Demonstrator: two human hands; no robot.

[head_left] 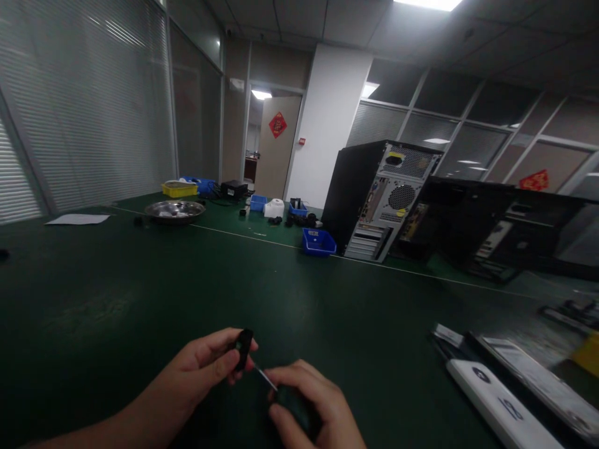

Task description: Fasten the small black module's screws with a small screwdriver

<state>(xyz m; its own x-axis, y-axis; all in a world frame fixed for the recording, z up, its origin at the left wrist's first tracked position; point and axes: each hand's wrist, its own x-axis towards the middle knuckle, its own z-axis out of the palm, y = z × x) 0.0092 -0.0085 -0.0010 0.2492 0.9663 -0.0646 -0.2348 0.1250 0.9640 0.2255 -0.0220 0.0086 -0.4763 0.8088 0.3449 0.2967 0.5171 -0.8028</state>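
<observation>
Probably light and stiff, the black part [244, 350] is best held by its edges; the left hand [203, 369] pinches it above the near bench [187, 293], the right hand [316, 393] grips a thin metal-shafted tool [266, 378].

Your dim view has a glaring white rectangular ceiling panel [428, 4] at one o'clock. Three o'clock looks smeared.

Grey slatted blinds [84, 118] behind glass at upper left and a bright rectangular ceiling light [428, 4] at top mark an office fitted out as an electronics workshop, where a black computer tower [353, 193] and a blue plastic bin [319, 243] sit right of centre on a long green worktable [224, 280].
</observation>
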